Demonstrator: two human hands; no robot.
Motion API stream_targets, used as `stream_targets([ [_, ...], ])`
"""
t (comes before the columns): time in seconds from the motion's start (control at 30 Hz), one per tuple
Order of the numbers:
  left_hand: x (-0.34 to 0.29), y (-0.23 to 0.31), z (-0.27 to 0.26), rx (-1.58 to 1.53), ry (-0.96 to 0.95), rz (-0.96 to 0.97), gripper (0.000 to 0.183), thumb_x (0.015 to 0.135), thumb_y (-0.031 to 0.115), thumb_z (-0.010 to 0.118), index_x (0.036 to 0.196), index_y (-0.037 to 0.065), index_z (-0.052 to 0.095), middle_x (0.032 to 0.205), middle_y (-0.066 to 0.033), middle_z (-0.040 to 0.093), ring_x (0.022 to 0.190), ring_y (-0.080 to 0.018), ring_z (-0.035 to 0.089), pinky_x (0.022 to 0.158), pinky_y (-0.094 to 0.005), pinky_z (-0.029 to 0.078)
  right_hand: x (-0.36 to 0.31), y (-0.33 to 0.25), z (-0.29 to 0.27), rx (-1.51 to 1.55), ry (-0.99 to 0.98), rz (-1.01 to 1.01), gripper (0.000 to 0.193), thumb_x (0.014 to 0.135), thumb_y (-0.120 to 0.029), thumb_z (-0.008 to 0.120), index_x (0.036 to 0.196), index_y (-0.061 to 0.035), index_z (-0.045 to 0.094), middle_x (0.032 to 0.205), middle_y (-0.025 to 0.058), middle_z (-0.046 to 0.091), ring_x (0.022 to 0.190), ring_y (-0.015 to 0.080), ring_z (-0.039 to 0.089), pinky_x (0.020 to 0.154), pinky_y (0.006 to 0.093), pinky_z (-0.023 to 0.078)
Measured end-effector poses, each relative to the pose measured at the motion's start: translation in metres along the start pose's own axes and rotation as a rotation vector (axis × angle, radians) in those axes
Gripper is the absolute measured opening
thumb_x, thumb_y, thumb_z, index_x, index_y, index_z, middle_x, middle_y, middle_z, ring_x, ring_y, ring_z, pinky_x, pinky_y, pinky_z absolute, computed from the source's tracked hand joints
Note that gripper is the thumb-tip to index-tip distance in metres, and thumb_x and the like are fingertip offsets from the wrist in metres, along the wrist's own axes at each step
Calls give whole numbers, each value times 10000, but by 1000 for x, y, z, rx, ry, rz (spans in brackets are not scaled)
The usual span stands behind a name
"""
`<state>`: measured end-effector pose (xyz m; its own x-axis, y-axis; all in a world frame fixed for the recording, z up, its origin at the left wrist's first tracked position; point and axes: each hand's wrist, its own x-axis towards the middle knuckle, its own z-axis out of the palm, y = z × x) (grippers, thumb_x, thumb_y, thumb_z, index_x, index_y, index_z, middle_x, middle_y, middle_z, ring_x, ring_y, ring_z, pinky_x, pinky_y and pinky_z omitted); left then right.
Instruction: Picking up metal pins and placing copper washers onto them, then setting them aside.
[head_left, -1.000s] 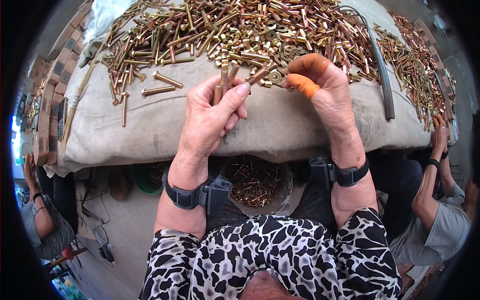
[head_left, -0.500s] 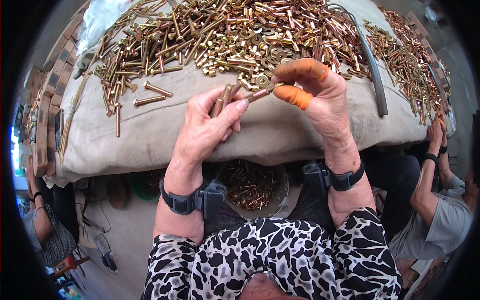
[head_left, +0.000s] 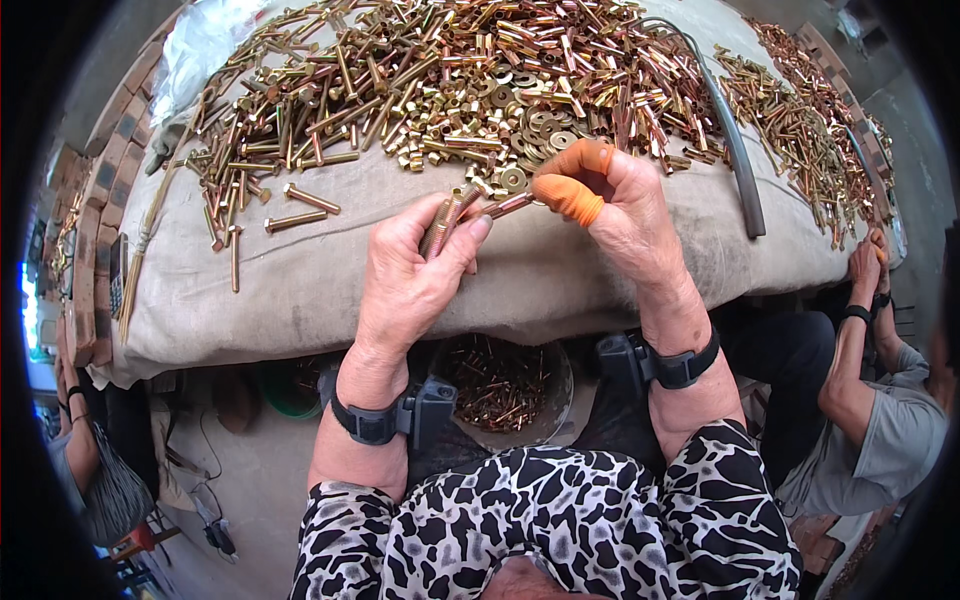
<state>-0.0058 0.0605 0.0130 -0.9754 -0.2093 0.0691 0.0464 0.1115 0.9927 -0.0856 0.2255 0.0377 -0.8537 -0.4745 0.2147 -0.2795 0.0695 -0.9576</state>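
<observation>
My left hand (head_left: 400,270) is closed round several brass-coloured bolts (head_left: 440,232), their ends standing up between thumb and fingers. From its grip one more bolt (head_left: 510,206), pinkish gold, points right toward my right hand (head_left: 630,220). Orange rubber covers (head_left: 568,198) sit on that hand's thumb and forefinger, which pinch together at the bolt's far end; the fingers hide the tip. Just beyond the hands lie flat washers (head_left: 545,130) and a cluster of small nuts (head_left: 425,130). A few loose bolts (head_left: 300,218) rest on the cloth to the left.
A big heap of bolts and metal sleeves (head_left: 600,70) covers the far cloth-topped table (head_left: 300,290). A dark curved bar (head_left: 740,170) lies right of it. Below the edge stands a bucket (head_left: 560,400) of metal pieces. Co-workers' arms (head_left: 850,360) show at right and left.
My right hand has moved slightly left and down, and its orange-covered fingers have closed from a wider spread onto the bolt's end. The left hand stays nearly in place.
</observation>
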Motion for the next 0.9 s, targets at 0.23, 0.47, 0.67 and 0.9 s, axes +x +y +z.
stream_targets([
  [0.23, 0, 1, 0, 38, -22, 31, 140, 786, 133, 595, 858, 13, 588, 566, 28, 514, 501, -38, 473, 457, -182, 376, 1, -1, 0, -36, -60, 94, 142, 765, -104, 615, 878, -18, 601, 714, 36, 580, 679, 77, 528, 632, 225, 441],
  [0.47, 1, -3, 3, -95, -36, 8, 165, 793, 156, 599, 886, 25, 561, 541, 11, 516, 399, -3, 376, 364, -136, 278, 0, 2, -5, -205, -48, -182, 140, 759, -112, 613, 857, -12, 602, 700, 40, 584, 640, 105, 534, 606, 235, 437],
  [0.67, 1, -2, 2, -12, -37, 21, 148, 792, 141, 592, 861, 10, 580, 570, 22, 514, 498, -36, 473, 453, -186, 376, 4, 13, -7, -136, -96, -11, 181, 765, -158, 613, 872, -13, 599, 659, 32, 577, 580, 103, 522, 555, 228, 427],
  [0.9, 3, -4, 4, -87, -24, -32, 164, 789, 153, 600, 877, 17, 571, 560, 18, 515, 458, -18, 426, 409, -161, 325, 3, 16, -3, -151, -1, -262, 209, 777, -190, 598, 879, -8, 594, 685, 42, 584, 624, 103, 528, 581, 222, 432],
])
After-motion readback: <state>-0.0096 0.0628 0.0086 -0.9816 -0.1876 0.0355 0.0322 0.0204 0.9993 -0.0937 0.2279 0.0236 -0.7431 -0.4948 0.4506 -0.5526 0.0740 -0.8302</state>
